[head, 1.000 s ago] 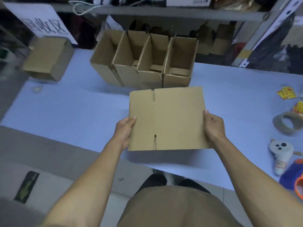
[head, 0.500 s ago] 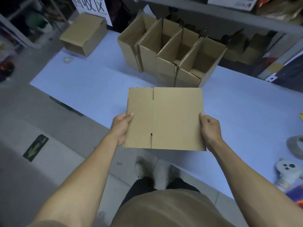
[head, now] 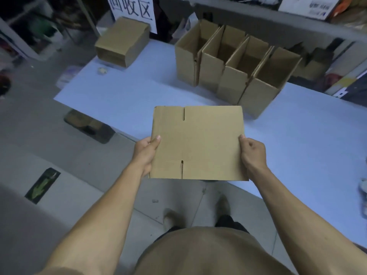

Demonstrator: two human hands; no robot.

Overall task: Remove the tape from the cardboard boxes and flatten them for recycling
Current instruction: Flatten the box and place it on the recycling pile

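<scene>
A flattened brown cardboard box (head: 198, 141) is held flat and level above the near edge of the pale blue table (head: 297, 139). My left hand (head: 147, 151) grips its left edge, thumb on top. My right hand (head: 252, 151) grips its right edge with curled fingers. Several open, upright cardboard boxes (head: 234, 66) stand in a row at the back of the table. A stack of flattened boxes (head: 123, 41) lies on the table's far left corner.
A white sign with large characters (head: 132, 8) hangs behind the stack. Shelving with clutter runs along the back and left. A small pale scrap (head: 102, 70) lies near the stack. Grey floor with a green arrow mark (head: 42, 185) lies at my left.
The view has swung left, bringing the stack of flattened boxes and the sign closer to centre. Both hands keep the same hold on the flattened box.
</scene>
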